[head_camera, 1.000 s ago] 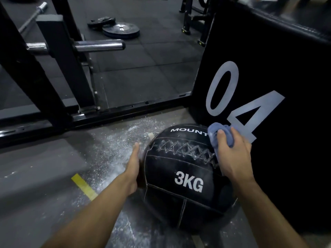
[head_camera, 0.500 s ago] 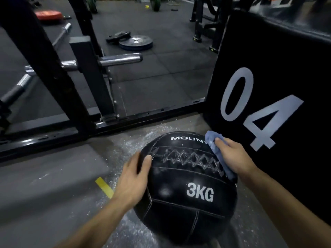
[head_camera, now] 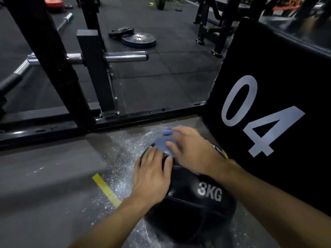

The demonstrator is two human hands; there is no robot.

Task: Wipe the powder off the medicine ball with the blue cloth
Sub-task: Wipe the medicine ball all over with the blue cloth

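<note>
A black medicine ball [head_camera: 193, 208] marked "3KG" rests on the grey floor beside a black box. My left hand [head_camera: 152, 176] lies flat on the ball's upper left side, fingers spread. My right hand [head_camera: 191, 149] presses the blue cloth [head_camera: 163, 143] onto the ball's top, close to my left fingertips; it is blurred by motion. The cloth bunches out past my right fingers. White powder [head_camera: 123, 158] is scattered on the floor left of and behind the ball. My hands hide the ball's top.
A black padded box [head_camera: 279, 108] numbered "04" stands against the ball's right side. A black rack frame [head_camera: 125, 119] with a chrome peg [head_camera: 125, 56] crosses behind. Weight plates [head_camera: 138, 40] lie on the far floor. A yellow tape strip [head_camera: 106, 190] marks the floor at left.
My right hand has swept the cloth from the ball's right top across to its left top. My left hand has slid higher onto the ball. The view has shifted.
</note>
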